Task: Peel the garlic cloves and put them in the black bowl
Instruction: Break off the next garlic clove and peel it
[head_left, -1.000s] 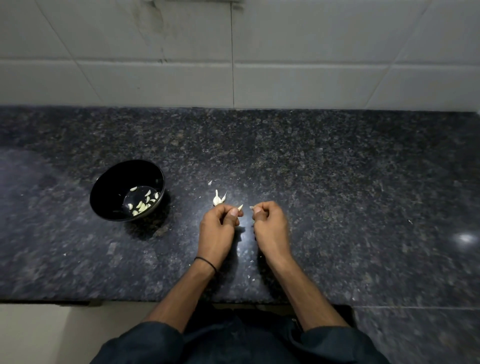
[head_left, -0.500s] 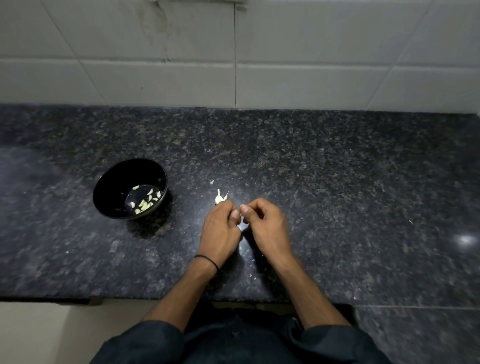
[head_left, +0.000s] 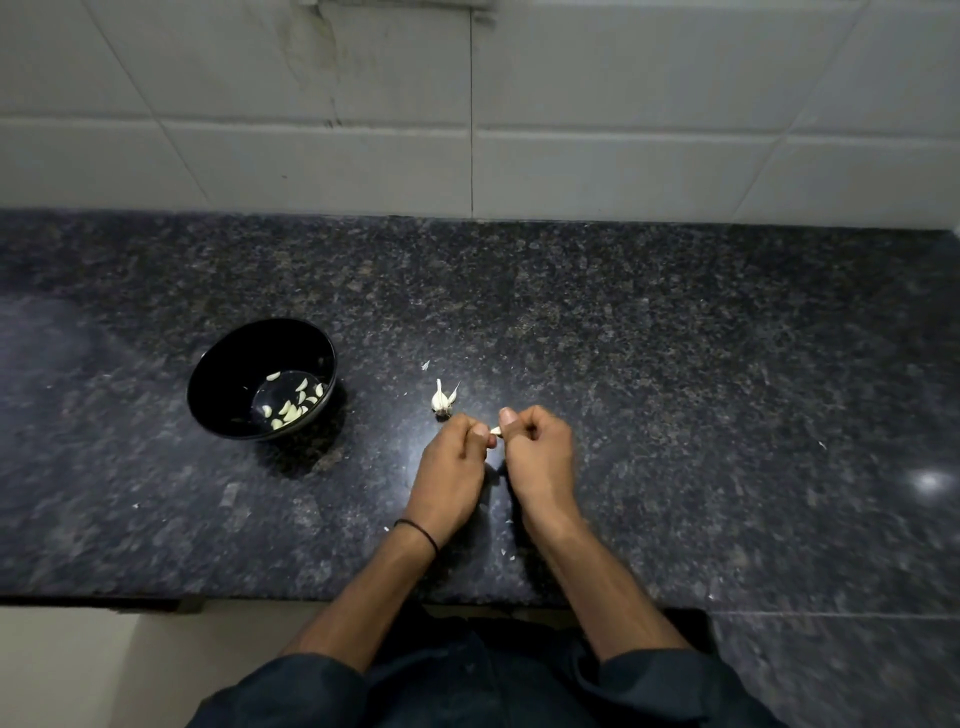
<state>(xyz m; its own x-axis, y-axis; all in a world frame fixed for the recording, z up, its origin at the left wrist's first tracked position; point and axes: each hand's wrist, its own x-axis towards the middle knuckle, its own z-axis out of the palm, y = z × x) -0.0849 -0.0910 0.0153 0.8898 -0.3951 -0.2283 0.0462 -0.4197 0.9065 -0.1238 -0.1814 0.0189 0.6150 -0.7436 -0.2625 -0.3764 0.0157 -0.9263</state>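
My left hand (head_left: 453, 457) and my right hand (head_left: 537, 452) meet over the middle of the dark granite counter (head_left: 675, 389). Both pinch one small garlic clove (head_left: 496, 431) between their fingertips; only its pale tip shows. Just beyond my left hand lies what is left of the garlic bulb (head_left: 441, 400), white with papery points. The black bowl (head_left: 218, 374) stands to the left and holds several peeled cloves (head_left: 291, 408) near its right wall.
Small white flakes of garlic skin (head_left: 426, 365) lie scattered on the counter around and under my hands. A white tiled wall (head_left: 467, 104) rises at the back. The counter's front edge runs just below my wrists, with a lower surface at the right.
A second ago my hands were a little apart, each with a bit between its fingers. They have come together and now pinch the one clove between them.
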